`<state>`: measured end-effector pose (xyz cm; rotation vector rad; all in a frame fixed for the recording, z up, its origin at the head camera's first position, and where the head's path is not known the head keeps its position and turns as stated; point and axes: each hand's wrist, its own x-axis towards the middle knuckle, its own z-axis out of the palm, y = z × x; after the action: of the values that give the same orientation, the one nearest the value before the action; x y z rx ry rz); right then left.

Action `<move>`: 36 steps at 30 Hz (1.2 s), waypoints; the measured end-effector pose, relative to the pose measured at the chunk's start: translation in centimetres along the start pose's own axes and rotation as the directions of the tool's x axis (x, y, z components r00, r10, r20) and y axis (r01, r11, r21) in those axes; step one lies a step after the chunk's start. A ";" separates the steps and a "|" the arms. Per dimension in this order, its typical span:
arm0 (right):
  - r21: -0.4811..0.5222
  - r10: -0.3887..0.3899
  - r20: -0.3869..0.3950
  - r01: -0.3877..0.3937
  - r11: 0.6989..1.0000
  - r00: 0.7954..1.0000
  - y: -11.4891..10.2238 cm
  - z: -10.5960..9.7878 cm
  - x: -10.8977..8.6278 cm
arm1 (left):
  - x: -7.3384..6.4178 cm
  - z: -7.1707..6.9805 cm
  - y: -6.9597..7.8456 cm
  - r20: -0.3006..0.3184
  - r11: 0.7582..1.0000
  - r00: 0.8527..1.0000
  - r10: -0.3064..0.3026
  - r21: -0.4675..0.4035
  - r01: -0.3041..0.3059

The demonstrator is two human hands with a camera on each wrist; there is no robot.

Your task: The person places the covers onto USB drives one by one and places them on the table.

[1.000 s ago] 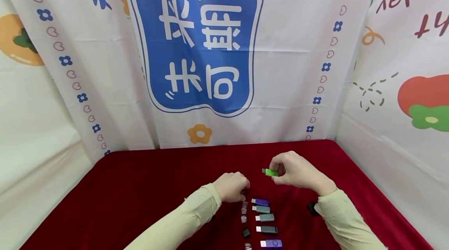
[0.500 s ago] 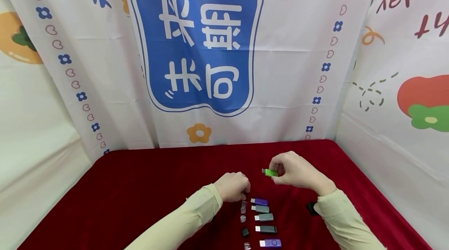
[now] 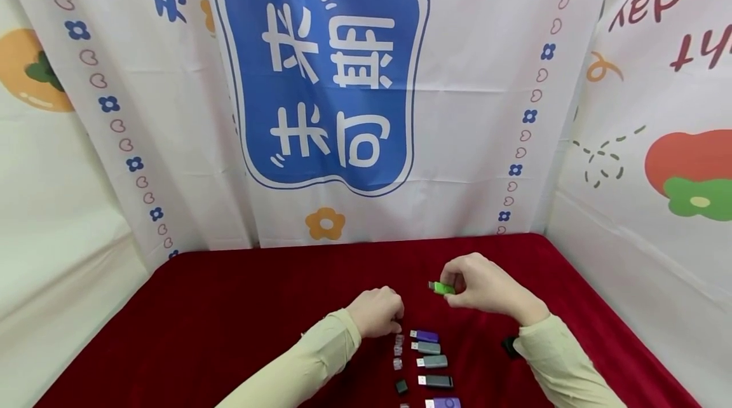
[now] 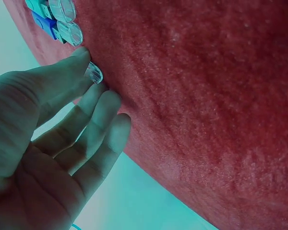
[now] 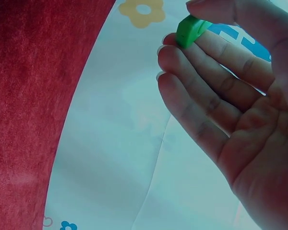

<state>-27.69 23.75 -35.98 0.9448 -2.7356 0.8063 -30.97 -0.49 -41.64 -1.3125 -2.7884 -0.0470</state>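
My right hand (image 3: 486,287) pinches a bright green USB stick (image 3: 441,288) above the table, its metal plug pointing left. In the right wrist view, the green stick (image 5: 191,31) sits between the thumb and fingertips, the other fingers extended. Down at the red cloth, my left hand (image 3: 374,312) has its thumb and fingers on a clear plastic cap (image 4: 94,73), partly hidden by the thumb. Just nearer than that hand runs a column of small caps, several clear and one black cap (image 3: 402,387). Beside it lie a blue-purple USB stick (image 3: 424,335), grey ones and a dark one (image 3: 436,381).
Red velvet cloth (image 3: 240,306) covers the table. A small black object (image 3: 511,347) lies partly behind the right sleeve. A purple USB stick (image 3: 443,403) is cut off by the bottom edge. Printed white curtains (image 3: 469,109) enclose the back and sides.
The head view has tilted a little, so everything sits slightly lower. My left hand has shifted slightly left; my right hand keeps holding the green USB stick in about the same place.
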 end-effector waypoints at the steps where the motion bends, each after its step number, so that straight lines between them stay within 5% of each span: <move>1: -0.002 -0.002 -0.001 0.002 1.000 1.000 0.0 0.0 0.0 | 0.0 0.0 0.0 -0.002 1.000 1.000 0.001 -0.004 -0.001; 13: -0.019 -0.004 -0.003 0.004 1.000 1.000 0.0 -0.1 0.1 | 0.3 0.3 -0.8 -0.001 0.990 0.990 0.139 0.014 -0.139; 19: -0.007 -0.014 0.005 0.014 1.000 1.000 -0.2 -0.1 0.1 | 0.2 -0.3 -1.2 -0.001 0.989 0.997 0.075 -0.128 -0.075; 23: -0.016 0.000 -0.006 0.000 1.000 1.000 -0.2 -0.4 -0.1 | 0.0 -1.9 -1.4 -0.076 0.971 0.995 0.064 -0.225 -0.079; 29: -0.031 -0.012 -0.021 0.011 0.999 1.000 -0.2 -1.0 -0.2 | -1.3 -5.0 -1.5 -0.244 0.945 0.969 0.030 -0.310 -0.107; 36: -0.045 -0.055 -0.039 0.053 0.998 0.998 -0.4 -1.1 0.0 | -3.0 -7.2 -0.3 -0.413 0.904 0.910 -0.035 -0.402 -0.147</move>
<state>-27.48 24.03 -34.85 0.9781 -2.6697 0.7452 -29.04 -3.39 -34.63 -1.2678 -2.4449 -0.8726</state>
